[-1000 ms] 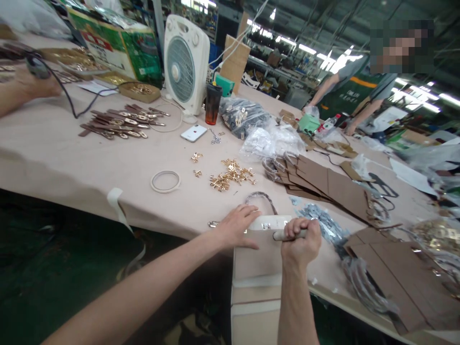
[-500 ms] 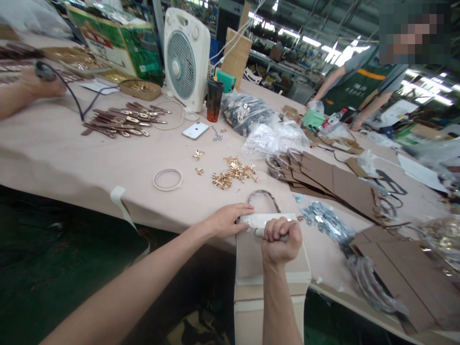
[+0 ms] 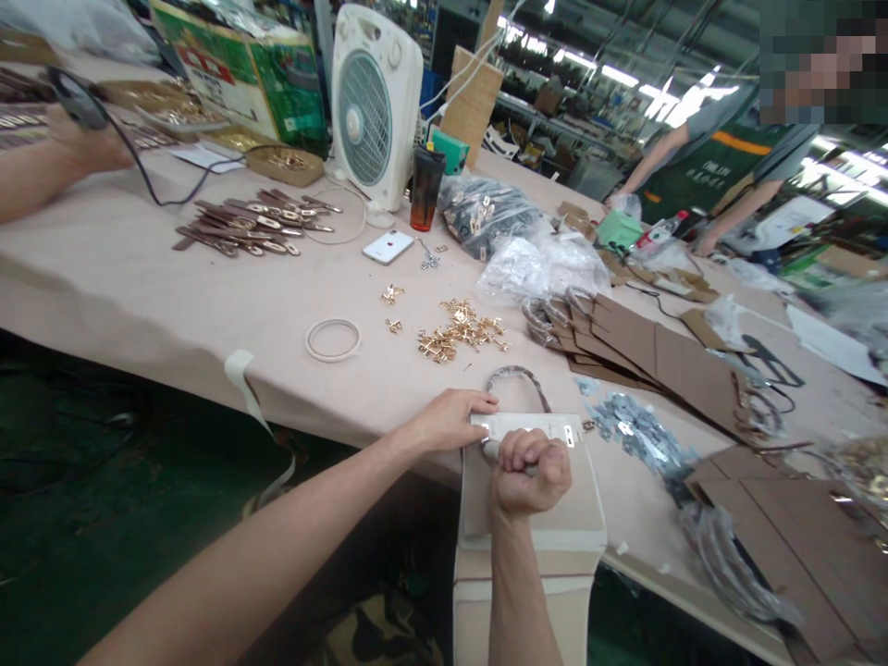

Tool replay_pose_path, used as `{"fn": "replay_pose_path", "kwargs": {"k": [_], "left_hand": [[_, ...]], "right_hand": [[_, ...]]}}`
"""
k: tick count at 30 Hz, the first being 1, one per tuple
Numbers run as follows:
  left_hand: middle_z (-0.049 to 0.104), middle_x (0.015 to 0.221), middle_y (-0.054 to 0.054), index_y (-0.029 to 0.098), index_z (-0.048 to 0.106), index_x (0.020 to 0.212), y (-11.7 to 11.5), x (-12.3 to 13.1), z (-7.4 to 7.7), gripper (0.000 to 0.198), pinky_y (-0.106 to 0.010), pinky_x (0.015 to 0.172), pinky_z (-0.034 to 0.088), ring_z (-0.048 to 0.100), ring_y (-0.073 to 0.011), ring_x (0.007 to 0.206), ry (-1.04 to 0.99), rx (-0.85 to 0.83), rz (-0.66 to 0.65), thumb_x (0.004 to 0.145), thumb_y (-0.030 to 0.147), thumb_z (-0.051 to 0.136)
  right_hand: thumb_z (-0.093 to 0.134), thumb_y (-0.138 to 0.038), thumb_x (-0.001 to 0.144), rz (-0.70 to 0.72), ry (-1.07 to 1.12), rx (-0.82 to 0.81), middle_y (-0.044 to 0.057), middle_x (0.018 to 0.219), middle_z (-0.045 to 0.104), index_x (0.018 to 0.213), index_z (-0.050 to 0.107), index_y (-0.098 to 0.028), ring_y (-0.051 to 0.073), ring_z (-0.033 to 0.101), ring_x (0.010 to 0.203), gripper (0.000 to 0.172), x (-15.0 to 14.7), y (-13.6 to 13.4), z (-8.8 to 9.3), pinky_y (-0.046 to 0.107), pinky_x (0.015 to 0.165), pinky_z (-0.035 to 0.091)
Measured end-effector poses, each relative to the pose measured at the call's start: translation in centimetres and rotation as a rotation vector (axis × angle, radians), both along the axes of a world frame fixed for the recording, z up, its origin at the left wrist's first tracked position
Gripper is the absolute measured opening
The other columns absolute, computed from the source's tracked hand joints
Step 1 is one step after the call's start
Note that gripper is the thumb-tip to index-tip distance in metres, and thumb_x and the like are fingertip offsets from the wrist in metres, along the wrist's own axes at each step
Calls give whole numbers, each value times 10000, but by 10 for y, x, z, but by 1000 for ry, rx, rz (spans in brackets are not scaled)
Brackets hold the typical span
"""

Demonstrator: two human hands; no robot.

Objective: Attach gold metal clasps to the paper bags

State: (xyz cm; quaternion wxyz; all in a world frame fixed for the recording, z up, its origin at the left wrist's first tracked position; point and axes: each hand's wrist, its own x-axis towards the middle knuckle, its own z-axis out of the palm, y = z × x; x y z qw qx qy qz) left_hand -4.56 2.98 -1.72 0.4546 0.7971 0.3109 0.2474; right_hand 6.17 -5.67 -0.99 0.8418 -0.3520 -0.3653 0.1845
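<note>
A pale bag panel (image 3: 534, 536) lies over the table's front edge and hangs down toward me, its wrapped handle (image 3: 517, 372) curving up beyond it. My left hand (image 3: 454, 418) rests on the panel's upper left corner, fingers and thumb apart. A fist is made by my right hand (image 3: 531, 472) around a light-handled tool (image 3: 491, 450), whose end points left toward my left thumb. At the panel's upper right sits a small metal plate (image 3: 570, 436). The tool's tip is too small to make out.
Gold fittings (image 3: 462, 330), a tape roll (image 3: 333, 340) and a phone (image 3: 388, 247) lie beyond my hands. Silver plates (image 3: 635, 430) and brown bag pieces (image 3: 666, 356) are at right. A fan (image 3: 376, 106) stands behind; other people's arms show at left and back right.
My right hand and the tool have moved left along the panel toward my left hand, uncovering the metal plate at the upper right. The view has shifted slightly.
</note>
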Motion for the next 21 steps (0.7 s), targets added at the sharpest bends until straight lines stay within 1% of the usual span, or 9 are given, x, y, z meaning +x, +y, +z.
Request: {"fn": "replay_pose_path", "kwargs": {"k": [4,9,13,17,21], "left_hand": [[663,1411,-54,207,751,1245,1,2,0,505,-343,1177,451,647,-221,1295,15,-44,6,746,144,706],[667,1396,-45,231,764,1220,4,0,2,464,-333,1182,444,624,-211,1325,26,-55,-28,764,156,717],[646,1416,-32,246,749,1245,5,-2,5,477,-340,1198,426,604,-209,1348,37,-59,-61,781,147,706],[629,1437,-25,256,735,1271,6,-3,5,512,-342,1209,410,594,-208,1359,30,-67,-78,778,128,683],[630,1444,-17,269,752,1250,8,-4,3,483,-350,1213,401,576,-212,1378,9,-88,-103,799,132,644]], "right_hand": [[502,-242,981,-76,-85,6,-77,518,362,652,467,-221,92,323,387,332,-8,2,1,215,384,282],[519,-242,977,-175,-138,20,-73,531,365,660,476,-221,97,334,405,321,-14,6,-2,226,388,289],[510,-243,983,-203,-166,20,-71,538,376,670,464,-229,99,334,412,317,-14,10,-3,228,391,290],[508,-237,984,-211,-177,-1,-74,538,376,667,456,-233,101,337,406,322,-13,12,-4,232,391,281],[517,-257,1001,-193,-212,-75,-74,532,404,661,443,-236,108,387,416,348,-12,17,-6,253,424,316]]}}
